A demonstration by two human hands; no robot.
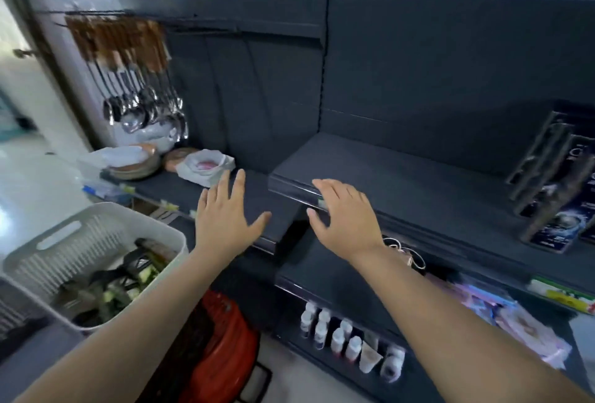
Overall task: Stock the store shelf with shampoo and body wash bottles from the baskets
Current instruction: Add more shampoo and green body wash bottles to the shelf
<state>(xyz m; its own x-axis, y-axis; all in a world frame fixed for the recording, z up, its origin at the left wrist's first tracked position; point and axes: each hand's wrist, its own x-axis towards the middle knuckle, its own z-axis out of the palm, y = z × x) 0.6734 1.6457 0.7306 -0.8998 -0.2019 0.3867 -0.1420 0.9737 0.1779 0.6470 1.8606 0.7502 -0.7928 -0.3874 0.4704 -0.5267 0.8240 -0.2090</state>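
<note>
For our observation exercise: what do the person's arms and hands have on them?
The left arm and right arm are bare as far as the picture shows, no sleeves in view. The left hand and right hand wear no gloves; no rings or watch show. The metal loops by the right wrist may be shelf goods; blur leaves that unsure.

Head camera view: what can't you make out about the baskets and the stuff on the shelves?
White basket: head view, motion blur smears its contents.
Red basket: head view, the left arm covers most of it.
Small bottles: head view, labels too small.
Boxes at right: head view, cut off by the frame edge, print blurred.
</note>
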